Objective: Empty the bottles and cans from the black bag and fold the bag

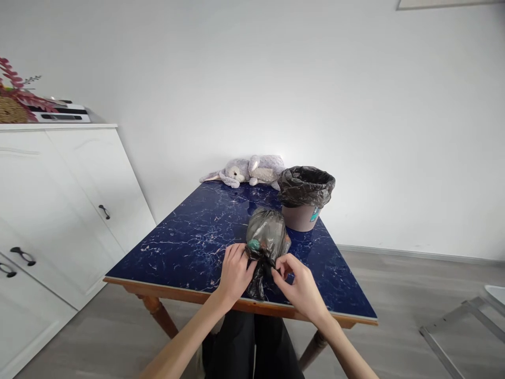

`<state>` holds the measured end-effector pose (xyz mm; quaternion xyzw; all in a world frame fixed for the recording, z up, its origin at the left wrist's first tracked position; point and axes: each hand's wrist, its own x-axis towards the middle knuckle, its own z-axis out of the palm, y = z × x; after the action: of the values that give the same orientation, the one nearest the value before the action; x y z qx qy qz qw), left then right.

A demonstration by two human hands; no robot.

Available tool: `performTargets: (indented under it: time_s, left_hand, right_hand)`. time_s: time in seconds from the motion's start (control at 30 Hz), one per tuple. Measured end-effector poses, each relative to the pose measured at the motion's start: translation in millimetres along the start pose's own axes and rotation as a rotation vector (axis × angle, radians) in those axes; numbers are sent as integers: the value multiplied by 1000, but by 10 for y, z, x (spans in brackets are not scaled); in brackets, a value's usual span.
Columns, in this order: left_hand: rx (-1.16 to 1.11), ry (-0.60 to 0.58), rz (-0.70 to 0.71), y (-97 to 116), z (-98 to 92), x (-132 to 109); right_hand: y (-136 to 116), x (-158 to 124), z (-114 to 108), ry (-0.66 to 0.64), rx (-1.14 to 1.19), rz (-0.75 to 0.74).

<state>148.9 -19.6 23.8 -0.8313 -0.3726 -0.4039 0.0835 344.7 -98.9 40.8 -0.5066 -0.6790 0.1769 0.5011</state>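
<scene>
A filled black plastic garbage bag [268, 229] lies on the blue marbled table [189, 237], its gathered neck toward me. Something green and something orange show faintly through the thin plastic. My left hand [235, 268] is closed on the left side of the neck, fingers bent over the plastic. On the right side, my right hand [295, 276] pinches a piece of the neck between thumb and fingers. The loose end of the bag hangs between both hands near the table's front edge.
Behind the bag to the right stands a trash can [302, 218] with a black liner [305, 187] folded over its rim. A plush rabbit [248, 171] lies along the wall. White cabinets [74, 210] stand left; a metal-legged stool or ladder [465, 321] is at right.
</scene>
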Motion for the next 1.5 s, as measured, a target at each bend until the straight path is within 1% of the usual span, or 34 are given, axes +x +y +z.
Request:
performTargets:
  time_s: [0.1,0.2,0.33,0.4,0.43,0.5,0.57,0.63,0.7,0.77,0.9,1.0,1.1,1.23,1.3,1.4,1.43,1.5]
  left_hand:
    - [-7,48,-32,-57,-95,32]
    - [-16,90,-90,-141,-198,44]
    - [-33,132,-162,-217,-259,29]
    - [-56,138,-159,-220,-247,3]
    - [-70,139,-148,-212,-235,-13]
    - [-84,136,-115,-182,-210,-51]
    - [-80,111,-81,-138,-195,-87]
    - [-83,61,-50,-86,-194,-120]
    - [-108,9,-20,-32,-200,-150]
    - [-142,-25,15,19,-201,-175]
    - [-146,-41,58,79,-163,-208]
    - [-118,-35,55,59,-130,-207]
    - [-104,-34,91,-24,-140,-191]
    - [-61,3,95,-179,-221,-183]
    - [-25,-10,114,-244,-269,-196]
    - [17,-39,150,-308,-317,-228]
    - [18,-32,133,-322,-323,-237]
    - [3,12,31,-341,-320,-242]
  right_hand:
    - [33,-91,-93,124,-37,54]
    - [105,-174,-131,251,-73,108]
    - [171,-250,-62,347,-140,147]
    - [148,-279,9,393,-175,120]
    - [120,-294,49,409,-190,83]
    - [40,-327,135,380,-212,-26]
    - [-45,-359,222,266,-242,-137]
    - [-100,-380,305,154,-291,-184]
    - [-107,-386,379,121,-345,-159]
    - [-72,-380,440,135,-395,-116]
    - [41,-361,502,137,-511,-100]
    - [109,-346,482,140,-549,-84]
    - [146,-330,410,155,-526,-69]
    - [138,-333,277,131,-471,-99]
    - [129,-363,213,121,-430,-116]
    - [149,-459,132,142,-369,-132]
    - [167,-503,110,149,-351,-142]
    - [215,-597,74,152,-321,-172]
